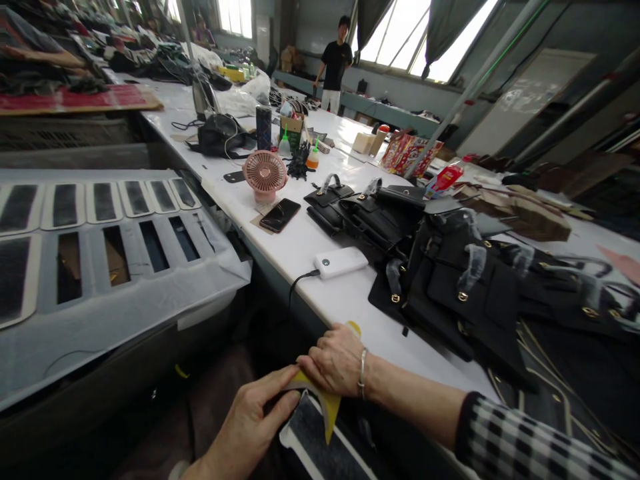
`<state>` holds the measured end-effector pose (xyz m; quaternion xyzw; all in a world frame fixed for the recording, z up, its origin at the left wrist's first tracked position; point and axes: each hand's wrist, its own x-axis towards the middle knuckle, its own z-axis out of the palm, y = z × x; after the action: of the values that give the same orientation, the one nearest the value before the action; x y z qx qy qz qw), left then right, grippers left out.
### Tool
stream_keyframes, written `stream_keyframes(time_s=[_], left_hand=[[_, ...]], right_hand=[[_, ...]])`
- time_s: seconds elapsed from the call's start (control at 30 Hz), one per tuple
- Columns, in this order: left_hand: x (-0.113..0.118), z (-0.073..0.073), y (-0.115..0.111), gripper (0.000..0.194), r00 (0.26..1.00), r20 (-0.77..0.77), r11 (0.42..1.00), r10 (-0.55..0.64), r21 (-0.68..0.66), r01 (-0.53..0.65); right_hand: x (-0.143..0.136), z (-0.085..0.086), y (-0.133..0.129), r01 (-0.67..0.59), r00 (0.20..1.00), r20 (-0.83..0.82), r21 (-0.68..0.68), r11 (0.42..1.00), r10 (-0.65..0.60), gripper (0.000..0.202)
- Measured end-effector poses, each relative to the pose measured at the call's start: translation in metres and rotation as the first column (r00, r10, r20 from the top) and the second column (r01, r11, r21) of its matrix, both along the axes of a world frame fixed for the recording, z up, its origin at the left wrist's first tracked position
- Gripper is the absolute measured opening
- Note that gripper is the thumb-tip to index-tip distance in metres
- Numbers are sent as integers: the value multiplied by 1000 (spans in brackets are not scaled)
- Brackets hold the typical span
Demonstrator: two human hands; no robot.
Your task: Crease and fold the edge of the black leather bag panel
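Low at the table's near edge, my right hand (pixel 336 360) is closed around a yellow strip (pixel 331 408). The strip is bent, with one pointed end hanging over a black panel (pixel 317 440) with white edges. My left hand (pixel 257 413) is closed, thumb and fingers pinching at the panel's upper end, where the strip's other side also meets its fingertips. The exact contact under the fingers is hidden. A small yellow end of the strip shows beyond my right knuckles.
Black bags (pixel 450 287) lie piled on the white table (pixel 295 267) at right. A white power bank (pixel 341 263) with a cable, a phone (pixel 281 215) and a pink fan (pixel 265 175) stand nearer. Black panels (pixel 63 203) lie on a covered surface at left. A person (pixel 336 67) stands far back.
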<state>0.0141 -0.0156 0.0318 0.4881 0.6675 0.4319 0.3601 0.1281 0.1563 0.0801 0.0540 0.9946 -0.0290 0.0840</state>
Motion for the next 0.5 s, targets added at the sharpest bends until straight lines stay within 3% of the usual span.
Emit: stream_keyframes(time_s=[0.27, 0.5], left_hand=[[-2, -6, -1, 40, 940, -319, 990, -122, 31, 139], [-1, -2, 1, 37, 904, -387, 973, -182, 64, 223]], right_hand=[[6, -2, -1, 13, 1000, 5, -16, 1000, -13, 51], [19, -3, -12, 82, 997, 2, -43, 996, -82, 50]])
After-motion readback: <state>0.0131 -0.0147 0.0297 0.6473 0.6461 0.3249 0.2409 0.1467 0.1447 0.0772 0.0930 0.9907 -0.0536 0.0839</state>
